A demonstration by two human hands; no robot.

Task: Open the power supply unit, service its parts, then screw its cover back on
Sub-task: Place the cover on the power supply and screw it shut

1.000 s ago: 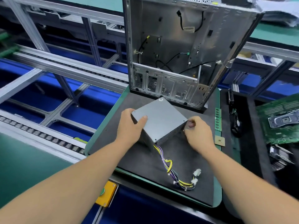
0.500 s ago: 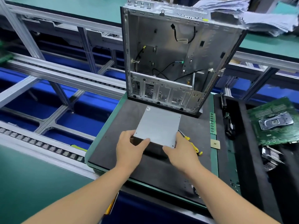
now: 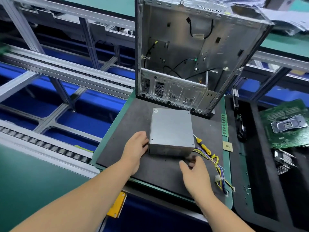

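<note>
On the dark mat [image 3: 117, 148] the power supply unit [image 3: 170, 129] lies flat, cover up, its long axis running away from the person, cable bundle [image 3: 215, 164] trailing from the near right corner. Left hand [image 3: 135, 146] rests relaxed fingers against its near left edge, no grip; right hand [image 3: 194, 173] hovers loosely spread just before it, holding nothing.

You are standing at a workbench with a dark foam mat [image 3: 127, 131] set on a green board [image 3: 227, 164]. To your left, aluminium conveyor rails [image 3: 66, 71] with roller chains cross over deep blue panels [image 3: 80, 123], and a flat green surface [image 3: 25, 181] fills the near corner. A yellow bracket [image 3: 117, 205] sits under the bench edge. Beyond the rails another green tabletop [image 3: 107, 4] runs across the far side.
</note>
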